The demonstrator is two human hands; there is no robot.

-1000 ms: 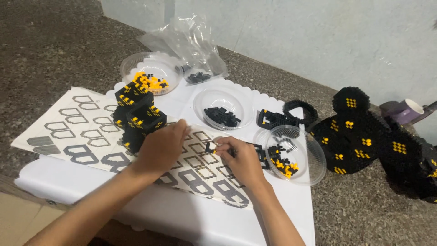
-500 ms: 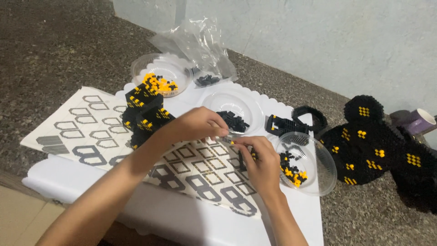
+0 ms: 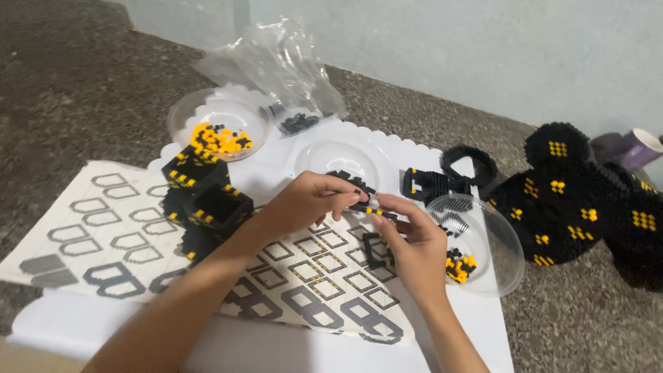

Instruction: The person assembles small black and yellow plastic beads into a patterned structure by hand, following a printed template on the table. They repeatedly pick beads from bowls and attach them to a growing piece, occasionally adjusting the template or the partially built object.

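Head view, looking down. I am holding both hands together at the centre of the white board (image 3: 228, 345), above the printed sheet (image 3: 124, 242). My left hand (image 3: 304, 202) and right hand (image 3: 411, 245) are both pinching one small black strip (image 3: 367, 206), fingertips touching it from either side; a pale speck is showing at the pinch point, too small for me to identify. The strip is hovering just in front of the middle clear bowl (image 3: 345, 159), which is holding a few black bricks.

To the left, a black-and-yellow block (image 3: 204, 204) is sitting on the sheet. Beyond it, a far bowl (image 3: 219, 128) is holding yellow and black bricks, and a crumpled clear bag (image 3: 276, 76) is lying just behind. To the right, a tilted bowl (image 3: 476, 242) is resting partly off the board's edge. A large black figure (image 3: 573, 200) is standing on the stone floor (image 3: 69, 90) further right.

Risks, as I am judging them: the strip is thin, so uneven pressing could be snapping it apart and scattering bricks onto the speckled floor, where black pieces would be hard to find. My right wrist is sitting close to the tilted bowl; a nudge could be tipping it off the board.
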